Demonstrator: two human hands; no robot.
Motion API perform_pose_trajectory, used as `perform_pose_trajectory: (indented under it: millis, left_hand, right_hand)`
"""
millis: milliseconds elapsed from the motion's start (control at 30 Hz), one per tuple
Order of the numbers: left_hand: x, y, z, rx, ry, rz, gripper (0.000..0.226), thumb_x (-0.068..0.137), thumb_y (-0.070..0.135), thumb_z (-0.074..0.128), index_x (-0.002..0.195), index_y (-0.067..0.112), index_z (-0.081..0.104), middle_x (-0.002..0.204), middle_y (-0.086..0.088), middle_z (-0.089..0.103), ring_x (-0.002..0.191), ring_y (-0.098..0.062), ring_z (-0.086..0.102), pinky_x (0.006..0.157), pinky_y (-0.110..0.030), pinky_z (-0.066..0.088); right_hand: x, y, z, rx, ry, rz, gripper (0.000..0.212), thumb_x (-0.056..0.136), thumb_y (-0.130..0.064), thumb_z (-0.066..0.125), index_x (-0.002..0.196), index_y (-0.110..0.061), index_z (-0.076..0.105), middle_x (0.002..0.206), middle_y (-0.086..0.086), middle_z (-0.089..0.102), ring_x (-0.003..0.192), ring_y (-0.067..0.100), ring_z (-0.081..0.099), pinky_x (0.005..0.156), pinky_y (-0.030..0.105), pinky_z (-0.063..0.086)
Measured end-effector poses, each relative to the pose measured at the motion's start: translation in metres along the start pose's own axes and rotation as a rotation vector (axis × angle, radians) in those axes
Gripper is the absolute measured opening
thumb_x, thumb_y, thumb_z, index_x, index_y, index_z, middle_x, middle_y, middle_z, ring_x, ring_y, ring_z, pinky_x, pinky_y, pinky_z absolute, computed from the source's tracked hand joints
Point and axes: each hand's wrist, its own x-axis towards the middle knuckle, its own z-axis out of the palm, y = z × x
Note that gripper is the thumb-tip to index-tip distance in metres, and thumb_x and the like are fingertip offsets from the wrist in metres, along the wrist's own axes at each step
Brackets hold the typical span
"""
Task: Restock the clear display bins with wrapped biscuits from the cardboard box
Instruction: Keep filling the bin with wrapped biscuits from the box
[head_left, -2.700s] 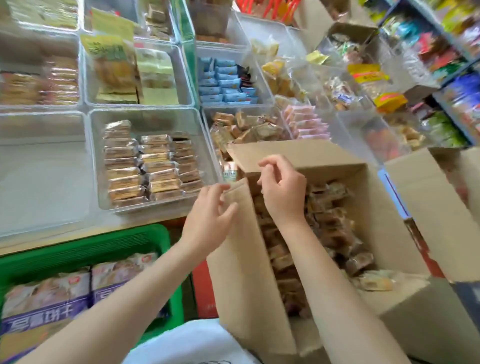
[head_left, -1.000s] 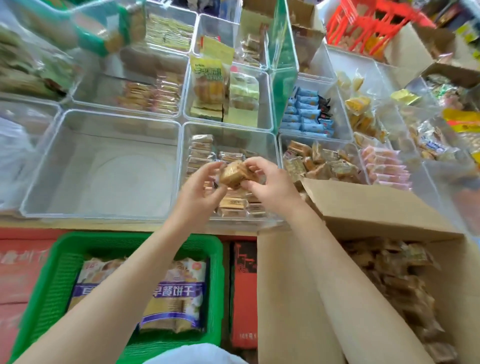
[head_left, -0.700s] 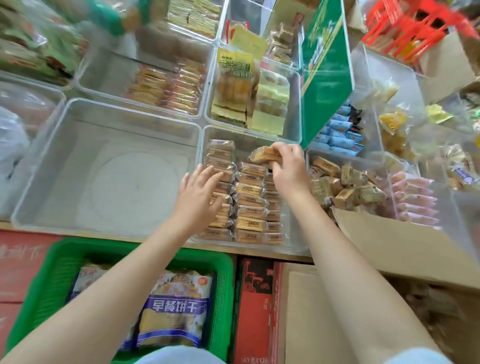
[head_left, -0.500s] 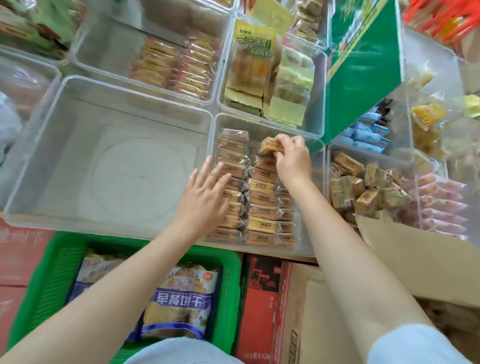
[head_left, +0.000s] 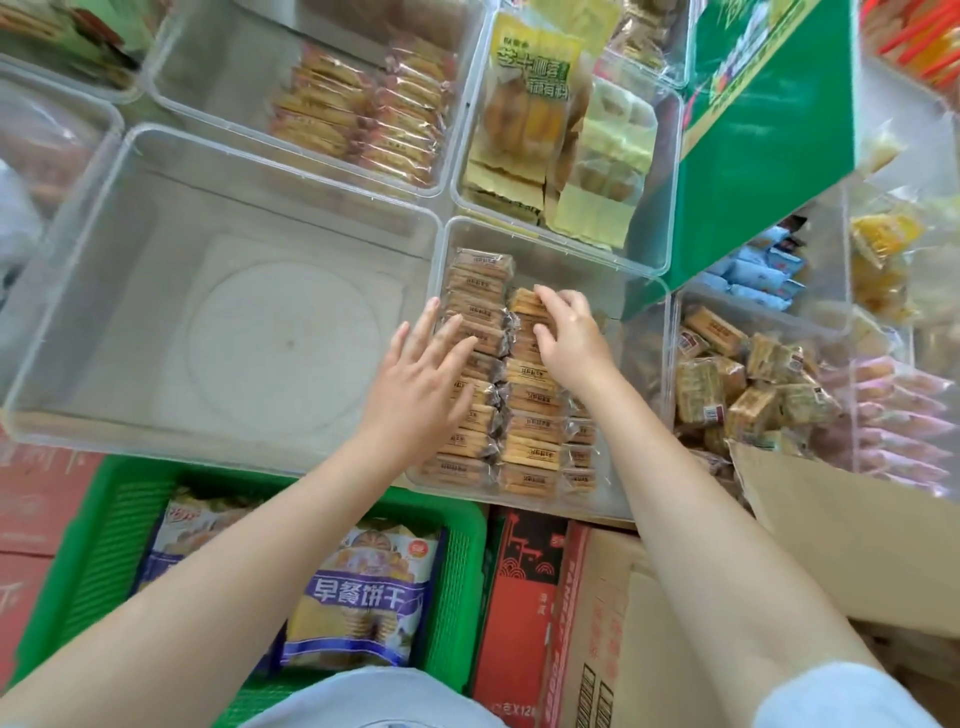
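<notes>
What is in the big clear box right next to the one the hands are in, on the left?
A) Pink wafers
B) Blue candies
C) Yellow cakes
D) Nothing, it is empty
D: the big clear bin left of the biscuit bin shows only its bare see-through bottom, with no packets inside.

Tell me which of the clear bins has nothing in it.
The large clear bin at the left, beside the one both hands are working in. Only its bare floor shows, while every other bin holds wrapped snacks.
</notes>
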Motion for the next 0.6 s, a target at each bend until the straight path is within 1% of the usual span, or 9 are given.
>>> perform_pose_trajectory:
  millis: [67, 167, 267, 333, 367, 433, 467, 533, 600]
  left_hand:
    - [0.000, 0.002, -0.004, 0.008, -0.019, 0.003, 0.060, 0.103, 0.048, 0.035, 0.157, 0.023, 0.031, 0.168, -0.002, 0.014, 0.154, -0.021, -0.016, 0.125, -0.044, -0.006]
    - [-0.001, 0.005, -0.010, 0.037, -0.043, -0.002, 0.059, 0.103, 0.047, 0.035, 0.157, 0.022, 0.031, 0.168, -0.003, 0.014, 0.154, -0.023, -0.016, 0.125, -0.045, -0.005]
    - [-0.004, 0.005, -0.015, 0.027, -0.068, -0.001, 0.058, 0.104, 0.044, 0.039, 0.157, 0.020, 0.031, 0.168, -0.003, 0.017, 0.154, -0.023, -0.017, 0.124, -0.046, -0.003]
    - [-0.011, 0.009, -0.019, 0.015, -0.106, -0.022, 0.059, 0.104, 0.042, 0.039, 0.158, 0.021, 0.027, 0.168, -0.003, 0.017, 0.154, -0.023, -0.017, 0.124, -0.046, -0.005]
    - [-0.018, 0.015, -0.022, 0.017, -0.116, -0.032, 0.060, 0.104, 0.041, 0.039, 0.159, 0.021, 0.025, 0.168, -0.003, 0.017, 0.155, -0.024, -0.014, 0.124, -0.046, -0.007]
    - [-0.036, 0.035, -0.026, 0.005, -0.099, -0.032, 0.059, 0.103, 0.041, 0.041, 0.158, 0.021, 0.028, 0.166, -0.003, 0.022, 0.156, -0.024, -0.004, 0.125, -0.045, -0.006]
    - [-0.048, 0.050, -0.027, -0.044, -0.081, -0.018, 0.057, 0.102, 0.039, 0.043, 0.156, 0.021, 0.034, 0.164, -0.003, 0.028, 0.156, -0.024, 0.004, 0.125, -0.045, -0.002]
    - [-0.074, 0.090, -0.033, -0.255, -0.067, 0.023, 0.048, 0.101, 0.033, 0.050, 0.147, 0.020, 0.047, 0.154, -0.004, 0.044, 0.148, -0.024, 0.028, 0.122, -0.042, 0.019]
    - [-0.100, 0.139, -0.039, -0.505, -0.132, 0.052, 0.039, 0.102, 0.031, 0.053, 0.138, 0.019, 0.055, 0.138, -0.002, 0.057, 0.125, -0.016, 0.050, 0.104, -0.032, 0.041]
  right_hand:
    - [-0.006, -0.002, 0.006, -0.061, -0.072, 0.031, 0.059, 0.108, -0.023, 0.036, 0.162, -0.027, 0.011, 0.168, 0.005, 0.006, 0.147, 0.029, 0.030, 0.113, 0.038, 0.034]
    - [-0.016, -0.013, 0.011, -0.203, -0.109, 0.058, 0.064, 0.109, -0.035, 0.032, 0.162, -0.024, -0.002, 0.169, 0.007, -0.007, 0.154, 0.035, 0.007, 0.122, 0.048, 0.017]
    - [-0.042, -0.023, 0.002, -0.264, -0.165, 0.024, 0.061, 0.108, -0.040, 0.033, 0.162, -0.023, 0.009, 0.170, 0.001, -0.001, 0.155, 0.033, -0.001, 0.123, 0.052, 0.010]
    - [-0.075, -0.023, -0.015, -0.153, -0.143, -0.026, 0.054, 0.107, -0.038, 0.038, 0.159, -0.027, 0.025, 0.168, -0.001, 0.013, 0.155, 0.026, 0.008, 0.123, 0.050, 0.014]
    - [-0.095, -0.020, -0.027, -0.057, -0.094, -0.049, 0.051, 0.106, -0.035, 0.041, 0.156, -0.029, 0.033, 0.166, -0.002, 0.023, 0.152, 0.023, 0.019, 0.123, 0.047, 0.020]
    - [-0.139, -0.008, -0.052, 0.120, 0.077, -0.086, 0.039, 0.104, -0.028, 0.047, 0.143, -0.028, 0.052, 0.148, -0.002, 0.051, 0.131, 0.017, 0.049, 0.112, 0.043, 0.040]
    - [-0.162, 0.001, -0.065, 0.191, 0.175, -0.089, 0.032, 0.103, -0.025, 0.048, 0.132, -0.026, 0.061, 0.130, -0.002, 0.064, 0.114, 0.015, 0.060, 0.102, 0.041, 0.049]
    - [-0.207, 0.019, -0.086, 0.341, 0.336, -0.057, 0.022, 0.101, -0.018, 0.050, 0.109, -0.024, 0.070, 0.092, -0.004, 0.073, 0.083, 0.015, 0.067, 0.082, 0.041, 0.056]
    - [-0.245, 0.040, -0.098, 0.442, 0.469, -0.016, 0.022, 0.100, -0.014, 0.050, 0.097, -0.020, 0.071, 0.075, -0.003, 0.070, 0.067, 0.017, 0.066, 0.071, 0.042, 0.057]
